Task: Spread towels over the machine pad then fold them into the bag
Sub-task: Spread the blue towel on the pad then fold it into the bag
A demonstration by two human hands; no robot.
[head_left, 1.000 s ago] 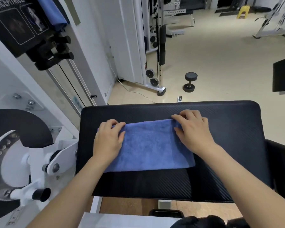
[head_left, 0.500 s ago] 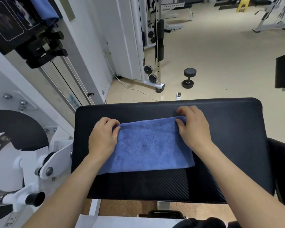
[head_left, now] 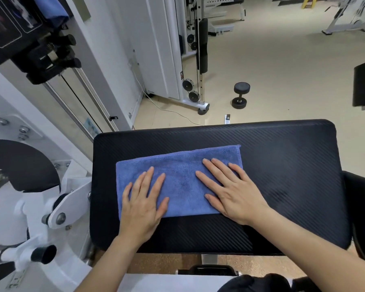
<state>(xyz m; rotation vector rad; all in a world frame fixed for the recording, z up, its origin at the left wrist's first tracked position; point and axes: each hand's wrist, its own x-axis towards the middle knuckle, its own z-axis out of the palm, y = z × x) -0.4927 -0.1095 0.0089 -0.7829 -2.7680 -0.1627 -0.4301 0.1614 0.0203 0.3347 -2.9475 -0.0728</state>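
Observation:
A blue towel (head_left: 181, 165), folded into a rectangle, lies flat on the left half of the black machine pad (head_left: 289, 178). My left hand (head_left: 144, 202) rests palm down on the towel's near left part, fingers spread. My right hand (head_left: 232, 188) presses flat on its right part, fingers apart and pointing toward the far left. Neither hand grips the cloth. A dark fabric item (head_left: 259, 283), possibly the bag, shows at the bottom edge, mostly cut off.
The white machine frame with a black knob (head_left: 43, 253) stands close on the left. A dumbbell (head_left: 240, 94) lies on the beige floor beyond the pad, next to a cable machine (head_left: 196, 60). Another blue cloth (head_left: 53, 7) hangs top left.
Both hands let go of the towel's far corners and slid back toward me, and lie flat on top of the cloth. The towel's far edge and both far corners show.

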